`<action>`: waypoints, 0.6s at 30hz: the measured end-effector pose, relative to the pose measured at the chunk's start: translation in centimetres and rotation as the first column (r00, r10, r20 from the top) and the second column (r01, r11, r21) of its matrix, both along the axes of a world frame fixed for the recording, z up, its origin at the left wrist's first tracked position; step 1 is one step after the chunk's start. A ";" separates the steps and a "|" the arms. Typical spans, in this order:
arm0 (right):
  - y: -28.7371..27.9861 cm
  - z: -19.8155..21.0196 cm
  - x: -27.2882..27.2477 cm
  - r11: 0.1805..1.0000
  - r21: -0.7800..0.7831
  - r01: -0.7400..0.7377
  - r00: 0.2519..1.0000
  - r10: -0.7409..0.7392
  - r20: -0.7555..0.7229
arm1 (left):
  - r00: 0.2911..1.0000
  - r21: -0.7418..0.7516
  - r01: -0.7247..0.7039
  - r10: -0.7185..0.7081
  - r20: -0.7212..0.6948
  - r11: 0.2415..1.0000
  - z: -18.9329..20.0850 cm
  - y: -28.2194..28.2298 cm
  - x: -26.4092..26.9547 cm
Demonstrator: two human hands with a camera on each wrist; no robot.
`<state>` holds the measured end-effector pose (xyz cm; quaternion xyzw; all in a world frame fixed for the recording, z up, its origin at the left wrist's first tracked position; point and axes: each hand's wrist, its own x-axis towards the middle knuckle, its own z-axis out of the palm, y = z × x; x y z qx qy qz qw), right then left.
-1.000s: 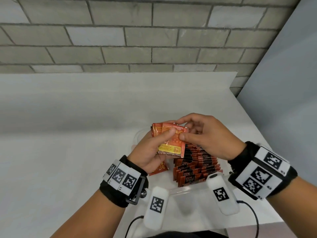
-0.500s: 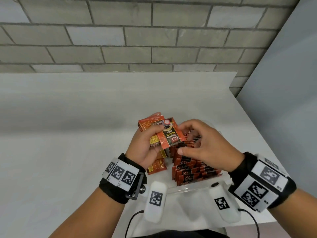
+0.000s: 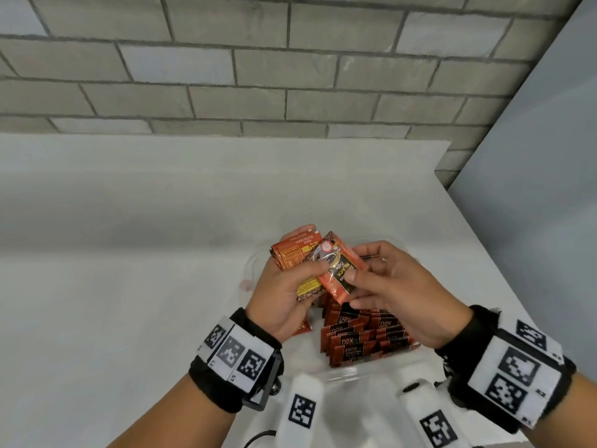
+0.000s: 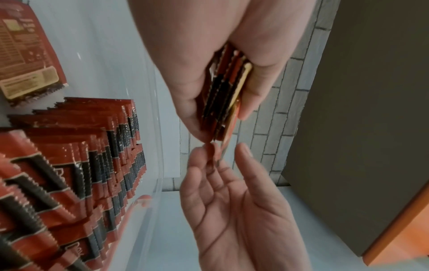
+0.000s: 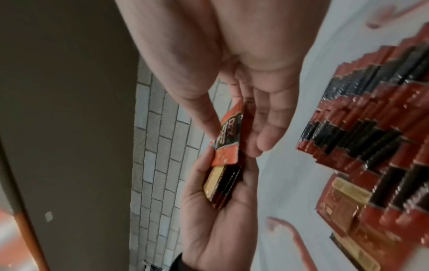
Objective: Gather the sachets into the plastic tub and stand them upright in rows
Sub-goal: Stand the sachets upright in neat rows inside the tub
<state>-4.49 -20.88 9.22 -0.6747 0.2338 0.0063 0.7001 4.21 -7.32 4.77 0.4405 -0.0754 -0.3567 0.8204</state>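
Note:
My left hand point(image 3: 287, 279) grips a stack of orange sachets point(image 3: 292, 257) above the clear plastic tub point(image 3: 347, 371). My right hand point(image 3: 358, 273) pinches the top sachet point(image 3: 339, 270), black-and-orange face up, partly drawn off the stack to the right. In the right wrist view this top sachet point(image 5: 228, 135) sits between thumb and fingers, above the stack point(image 5: 220, 183). In the left wrist view the stack point(image 4: 223, 95) is seen edge-on in my left hand. Several rows of upright sachets point(image 3: 365, 337) fill the near right of the tub.
One loose sachet point(image 4: 25, 55) lies flat left of the rows, under my left wrist. The tub stands on a white table point(image 3: 129, 253) near its right edge. A grey brick wall point(image 3: 290, 76) runs behind, and a grey panel point(image 3: 533, 189) stands to the right.
A second ago both hands held the stack together. Since then my right hand has slid one sachet off the top and turned its printed face up. Both hands drifted slightly left.

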 end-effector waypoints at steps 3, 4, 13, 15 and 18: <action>-0.2 0.0 0.0 0.996 0.072 0.050 0.999 -0.051 0.004 | 1.000 0.025 -0.001 0.000 0.030 1.000 0.0 -0.2 -0.1; -0.4 0.1 0.1 0.993 0.095 0.074 0.997 -0.076 0.018 | 0.997 0.040 0.031 -0.033 0.064 0.999 0.1 -0.3 -0.1; -2.6 0.0 -1.8 0.786 -0.558 -0.267 0.953 0.303 -0.029 | 1.000 0.143 -0.013 0.009 0.030 0.990 0.9 0.8 1.8; -2.8 -0.3 -2.8 0.627 -0.629 -0.460 0.868 0.466 -0.170 | 1.000 0.165 -0.023 0.020 0.022 0.986 0.8 1.1 2.4; -2.7 -1.1 -3.7 0.449 -0.666 -0.596 0.768 0.561 -0.309 | 0.999 0.188 -0.042 0.042 0.003 0.981 0.5 1.3 2.8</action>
